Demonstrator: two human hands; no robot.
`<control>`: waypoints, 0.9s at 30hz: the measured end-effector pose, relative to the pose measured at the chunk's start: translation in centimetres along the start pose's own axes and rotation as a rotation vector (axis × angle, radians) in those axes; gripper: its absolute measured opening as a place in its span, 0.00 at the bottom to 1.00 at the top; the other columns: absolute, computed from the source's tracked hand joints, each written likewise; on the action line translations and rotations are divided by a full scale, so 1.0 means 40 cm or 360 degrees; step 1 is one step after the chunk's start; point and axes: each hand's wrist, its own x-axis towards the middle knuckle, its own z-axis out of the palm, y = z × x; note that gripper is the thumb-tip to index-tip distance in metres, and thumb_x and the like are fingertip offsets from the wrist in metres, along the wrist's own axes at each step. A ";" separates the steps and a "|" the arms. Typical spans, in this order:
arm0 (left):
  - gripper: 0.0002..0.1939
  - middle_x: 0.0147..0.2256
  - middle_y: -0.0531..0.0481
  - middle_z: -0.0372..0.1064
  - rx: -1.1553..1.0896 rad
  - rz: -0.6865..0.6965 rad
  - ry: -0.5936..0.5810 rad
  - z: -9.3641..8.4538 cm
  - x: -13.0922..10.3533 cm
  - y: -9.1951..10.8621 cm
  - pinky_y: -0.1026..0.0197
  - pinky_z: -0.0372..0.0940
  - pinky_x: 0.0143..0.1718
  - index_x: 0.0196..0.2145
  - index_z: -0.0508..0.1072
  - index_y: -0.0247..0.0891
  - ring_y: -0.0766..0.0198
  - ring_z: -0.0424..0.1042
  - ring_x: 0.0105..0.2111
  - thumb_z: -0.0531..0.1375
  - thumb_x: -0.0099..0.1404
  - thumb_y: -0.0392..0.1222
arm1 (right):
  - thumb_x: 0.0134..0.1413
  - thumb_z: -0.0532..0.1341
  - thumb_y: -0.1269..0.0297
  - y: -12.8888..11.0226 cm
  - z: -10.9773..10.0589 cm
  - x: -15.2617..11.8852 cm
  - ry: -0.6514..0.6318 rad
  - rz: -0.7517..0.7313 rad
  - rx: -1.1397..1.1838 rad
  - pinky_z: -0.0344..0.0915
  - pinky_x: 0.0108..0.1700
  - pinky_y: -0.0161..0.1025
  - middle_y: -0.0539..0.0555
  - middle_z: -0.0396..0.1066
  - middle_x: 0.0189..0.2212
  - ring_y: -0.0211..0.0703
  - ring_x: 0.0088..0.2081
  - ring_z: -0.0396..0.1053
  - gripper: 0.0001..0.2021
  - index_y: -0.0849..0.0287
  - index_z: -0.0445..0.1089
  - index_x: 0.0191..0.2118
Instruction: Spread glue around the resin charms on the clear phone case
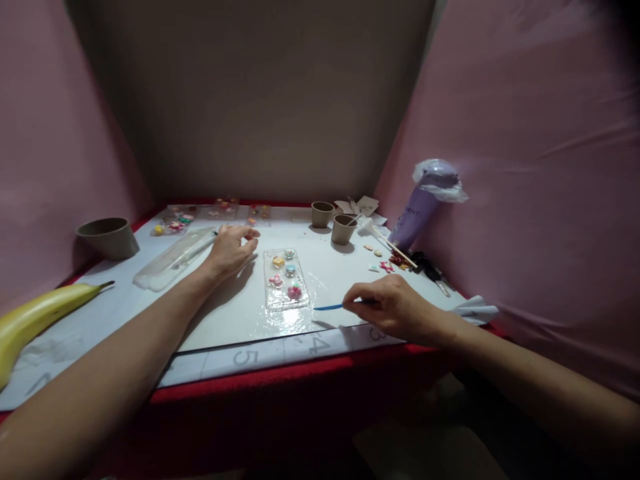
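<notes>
The right hand (387, 303) is pinching a thin blue stick (329, 307) between its thumb and fingers. The stick points to the left, and its tip is just beside the near right corner of a clear, flat phone case (287, 275). I cannot tell if the tip touches it. The case lies flat on a big white sheet (225, 323) on the bench (210, 381), between the two hands. Little charms sit on the case: a yellow one (279, 262), a blue one (291, 270), a pink one (275, 280) and a dark pink one (295, 291). A shiny patch shows on the sheet around its near end.

The left hand (233, 249) is to the left of the case and apart from it. Its fingers are bent, with a gap between them and the thumb. A long, clear plastic box (155, 268) is next to this hand.

Behind the case, to the right, stand two small brown cups (323, 215), and one has a stick in it. Farther right, a tall purple bottle (415, 207) leans over, with see-through plastic around its top. A pink, flat charm (387, 267) lies near it. On the far left are a wide brown cup (110, 239) and a yellow banana (45, 307).
</notes>
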 end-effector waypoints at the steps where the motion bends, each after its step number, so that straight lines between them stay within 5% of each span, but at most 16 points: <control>1: 0.14 0.40 0.43 0.74 0.0001 0.0005 -0.0006 0.001 0.000 -0.001 0.48 0.60 0.50 0.36 0.76 0.38 0.49 0.67 0.46 0.53 0.58 0.43 | 0.55 0.57 0.70 -0.008 0.004 -0.004 -0.0015 -0.0030 0.0028 0.51 0.28 0.31 0.47 0.66 0.18 0.31 0.21 0.59 0.08 0.58 0.74 0.33; 8: 0.13 0.39 0.45 0.75 0.0009 -0.0025 -0.0041 -0.004 0.002 0.010 0.49 0.60 0.52 0.35 0.76 0.39 0.50 0.67 0.46 0.53 0.58 0.42 | 0.56 0.56 0.71 -0.047 0.038 -0.014 -0.0019 -0.0073 0.0122 0.50 0.27 0.31 0.46 0.66 0.18 0.31 0.20 0.58 0.08 0.58 0.74 0.34; 14: 0.13 0.39 0.45 0.75 -0.0001 -0.0030 -0.0087 -0.008 0.005 0.012 0.48 0.59 0.53 0.36 0.76 0.40 0.51 0.68 0.46 0.54 0.58 0.42 | 0.54 0.57 0.71 -0.077 0.050 -0.003 -0.0053 0.0120 0.0056 0.48 0.27 0.33 0.47 0.66 0.17 0.32 0.19 0.55 0.08 0.57 0.74 0.30; 27: 0.13 0.39 0.45 0.76 0.0023 -0.0045 -0.0103 -0.011 0.003 0.021 0.48 0.59 0.53 0.35 0.77 0.40 0.50 0.68 0.45 0.54 0.57 0.41 | 0.52 0.58 0.70 -0.006 0.054 0.021 0.0112 0.0457 -0.0030 0.51 0.29 0.34 0.51 0.72 0.20 0.34 0.22 0.61 0.09 0.59 0.76 0.27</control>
